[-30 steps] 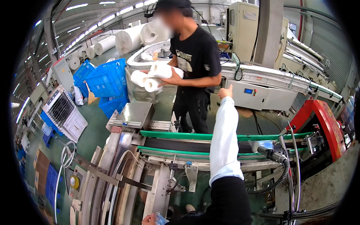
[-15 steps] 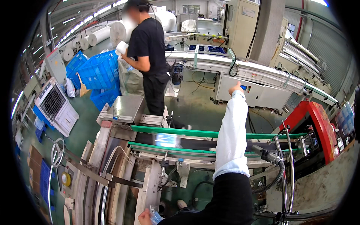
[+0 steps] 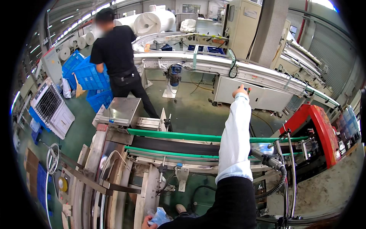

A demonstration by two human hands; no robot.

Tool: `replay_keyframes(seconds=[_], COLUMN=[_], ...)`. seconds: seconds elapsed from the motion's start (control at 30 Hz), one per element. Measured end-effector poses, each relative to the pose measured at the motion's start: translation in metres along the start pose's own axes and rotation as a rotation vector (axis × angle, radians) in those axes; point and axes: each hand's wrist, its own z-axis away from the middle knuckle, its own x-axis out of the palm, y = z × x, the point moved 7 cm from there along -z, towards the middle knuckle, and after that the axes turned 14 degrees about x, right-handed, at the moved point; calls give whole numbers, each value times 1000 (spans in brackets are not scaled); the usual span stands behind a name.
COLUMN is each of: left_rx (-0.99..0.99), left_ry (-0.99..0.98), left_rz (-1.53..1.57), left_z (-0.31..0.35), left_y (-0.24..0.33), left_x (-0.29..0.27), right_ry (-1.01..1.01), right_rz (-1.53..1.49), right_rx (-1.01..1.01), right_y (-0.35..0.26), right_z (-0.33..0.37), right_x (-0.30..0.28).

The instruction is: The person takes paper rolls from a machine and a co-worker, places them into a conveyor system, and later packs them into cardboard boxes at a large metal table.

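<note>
My right arm, in a pale sleeve cover, stretches forward across a conveyor belt (image 3: 190, 146) with green side rails. Beyond the belt, my right hand (image 3: 239, 91) is raised with its fingers mostly curled and one digit pointing up. No object shows in it. On the belt, just right of that arm, lies a shiny blue-and-white wrapped pack (image 3: 263, 148), partly covered by a metal fitting. At the lower edge, my left hand (image 3: 148, 223) is closed on crumpled clear-and-blue plastic film (image 3: 161, 216); part of the hand is cut off by the picture's edge.
A co-worker (image 3: 116, 55) in black stands beside blue crates (image 3: 91, 75) at the far left. A red machine (image 3: 320, 133) is at the belt's right end. Metal posts (image 3: 291, 171) rise near my right arm. A handwheel (image 3: 53, 158) is at left; another conveyor (image 3: 183, 59) runs behind.
The blurred pack left of my arm has gone from there; a pack now shows right of it. More film shows at my left hand. The co-worker has moved left, toward the crates.
</note>
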Motion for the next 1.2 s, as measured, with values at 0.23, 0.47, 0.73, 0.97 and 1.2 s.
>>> replay_keyframes(seconds=[0.23,0.47,0.73,0.97,1.2], left_rx=[-2,38,242,70,-23], left_ry=[-41,-53,-138,-36,-6], left_rz=[-31,-15,163,-82,-123], left_z=[-4,-10,-22,-29,-17], left_y=[-9,-23,-126,-85,-45], left_x=[8,6,-5,-3,-15], right_ry=[-4,56,59,65,77], right_rz=[-1,-48,-52,10,19], right_rx=[28,24,40,133,93], right_y=[4,9,24,27,8], right_z=[-4,-5,-12,-30,-39], right_x=[-8,-14,-13,-15,-12])
